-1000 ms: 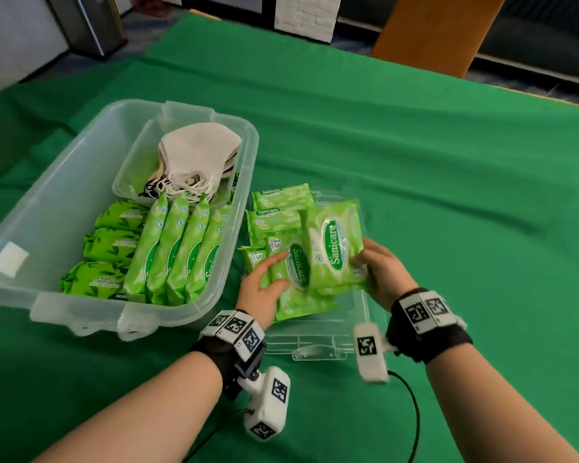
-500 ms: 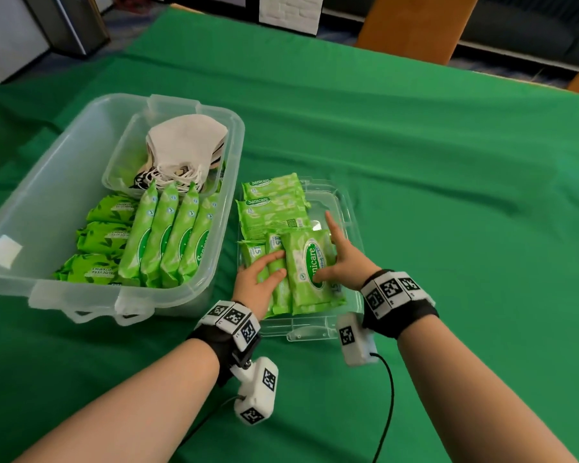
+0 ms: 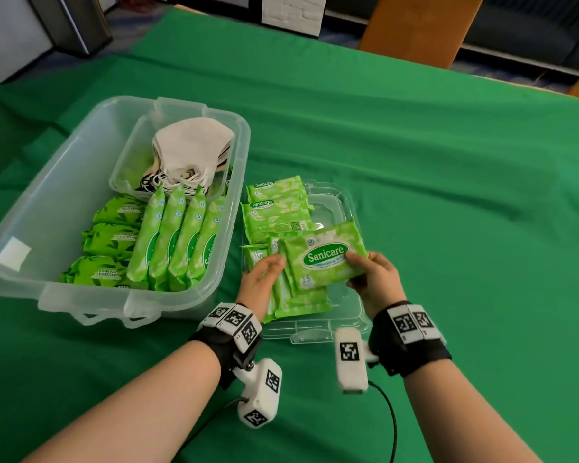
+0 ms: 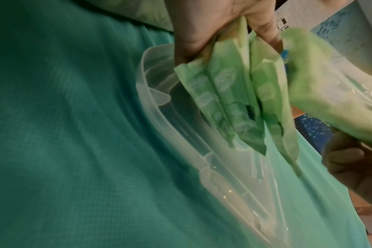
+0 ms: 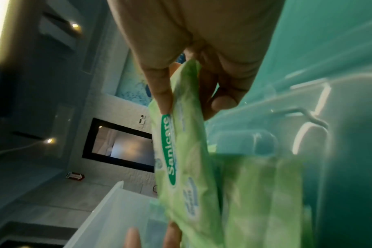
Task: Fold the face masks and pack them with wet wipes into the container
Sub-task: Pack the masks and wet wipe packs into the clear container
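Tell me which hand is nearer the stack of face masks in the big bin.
Left. The left hand sits just right of the big bin, closer to the face masks; the right hand is farther right, holding a wipes pack.

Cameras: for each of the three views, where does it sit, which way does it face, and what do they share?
Head: looks down at the bin, both forearms and hands showing.
Left wrist: looks along the left hand, which grips packs over the lid.
Right wrist: looks along the right hand, which pinches the Sanicare pack.
Shared: that Sanicare pack shows in the head view too.
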Available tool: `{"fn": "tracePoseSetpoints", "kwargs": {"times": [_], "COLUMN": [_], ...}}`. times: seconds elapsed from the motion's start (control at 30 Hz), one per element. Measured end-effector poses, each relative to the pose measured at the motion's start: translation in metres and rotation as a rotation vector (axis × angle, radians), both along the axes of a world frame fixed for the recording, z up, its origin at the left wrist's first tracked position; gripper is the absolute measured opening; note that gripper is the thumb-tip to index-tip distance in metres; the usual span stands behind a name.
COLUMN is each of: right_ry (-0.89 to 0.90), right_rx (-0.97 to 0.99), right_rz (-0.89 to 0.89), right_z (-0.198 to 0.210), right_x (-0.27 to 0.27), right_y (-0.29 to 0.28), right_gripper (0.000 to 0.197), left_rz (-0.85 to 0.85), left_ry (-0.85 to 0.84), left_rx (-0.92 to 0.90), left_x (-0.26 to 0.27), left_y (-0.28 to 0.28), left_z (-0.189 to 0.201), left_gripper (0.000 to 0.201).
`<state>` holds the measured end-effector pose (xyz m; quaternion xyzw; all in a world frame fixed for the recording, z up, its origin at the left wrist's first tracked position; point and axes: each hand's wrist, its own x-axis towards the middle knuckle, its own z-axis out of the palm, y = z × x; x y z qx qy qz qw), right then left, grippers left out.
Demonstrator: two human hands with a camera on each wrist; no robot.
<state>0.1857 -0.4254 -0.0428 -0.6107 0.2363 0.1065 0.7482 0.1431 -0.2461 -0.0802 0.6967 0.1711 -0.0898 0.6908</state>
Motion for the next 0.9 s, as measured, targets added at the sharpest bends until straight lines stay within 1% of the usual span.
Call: {"fn": "tracePoseSetpoints", "kwargs": {"times": [0.03,0.07,0.13,0.17,0.2,0.23,0.27,0.3,0.33,0.37,0.4,0.43,0.47,0.5,0.53,0.6,0.63,0.7,0.77,0.8,0.87,0.9], "right_ry": [0.017,0.029,0.036,0.036,0.035,0.034,0.026,0.009,-0.013,-0.032,-0.041,-0.043,-0.035,-0.031,-0.033,-0.066,-0.092,-0.112,-0.084,-0.067,-0.048,-0.044], "right_rx": [0.066,0.130,0.240,0.280,0.299,0.275,0.206,0.080,-0.115,-0.351,-0.573,-0.759,-0.891,-0.969,-0.991,-0.897,-0.826,-0.643,-0.415,-0.343,-0.283,-0.275], "right_rz": [-0.028,-0.059,-0.094,-0.085,-0.051,-0.002,0.061,0.142,0.254,0.388,0.501,0.563,0.572,0.547,0.510,0.467,0.479,0.558,0.591,0.585,0.568,0.562], "right_z": [-0.004,-0.006,-0.009,-0.011,-0.013,-0.015,-0.016,-0.017,-0.015,-0.014,-0.012,-0.011,-0.006,-0.004,-0.002,-0.002,-0.002,-0.007,-0.012,-0.013,-0.016,-0.018], "right_x": [-0.004,-0.007,-0.016,-0.021,-0.026,-0.030,-0.034,-0.038,-0.040,-0.041,-0.041,-0.040,-0.038,-0.035,-0.032,-0.023,-0.020,-0.015,-0.013,-0.013,-0.015,-0.017], "right_y": [0.002,0.005,0.012,0.016,0.019,0.022,0.025,0.027,0.029,0.030,0.030,0.028,0.027,0.025,0.023,0.018,0.017,0.017,0.019,0.019,0.018,0.017], "right_gripper": [0.023,0.024,0.025,0.033,0.045,0.054,0.057,0.054,0.048,0.042,0.040,0.041,0.046,0.052,0.061,0.076,0.079,0.078,0.078,0.080,0.079,0.073], "left_rz": [-0.002,0.003,0.013,0.012,0.010,0.010,0.017,0.038,0.073,0.116,0.155,0.178,0.186,0.186,0.176,0.161,0.158,0.150,0.124,0.104,0.048,0.004], "left_ry": [0.015,0.027,0.064,0.081,0.092,0.103,0.104,0.116,0.131,0.150,0.156,0.154,0.141,0.128,0.115,0.091,0.074,0.028,-0.023,-0.042,-0.098,-0.140], "left_rx": [-0.006,-0.006,0.029,0.059,0.075,0.069,0.047,0.016,-0.012,-0.030,-0.048,-0.055,-0.055,-0.048,-0.043,-0.039,-0.040,-0.049,-0.041,-0.022,0.003,0.001], "left_x": [0.000,0.000,0.000,0.000,0.000,0.000,0.000,0.000,0.000,0.000,0.000,0.001,0.002,0.003,0.003,0.002,0.001,-0.002,-0.003,-0.002,-0.002,-0.003], "left_y": [0.000,0.000,0.000,0.000,0.000,0.000,-0.001,-0.002,-0.003,-0.004,-0.005,-0.006,-0.006,-0.006,-0.005,-0.004,-0.003,-0.003,-0.003,-0.002,0.000,0.001], "left_z": [-0.001,-0.003,-0.005,-0.007,-0.007,-0.006,-0.007,-0.008,-0.006,-0.004,-0.004,-0.004,-0.004,-0.005,-0.004,-0.001,0.001,0.004,0.006,0.007,0.011,0.012], "left_gripper": [0.017,0.025,0.053,0.068,0.079,0.086,0.094,0.092,0.087,0.082,0.075,0.065,0.054,0.046,0.040,0.032,0.031,0.033,0.043,0.048,0.061,0.072]}}
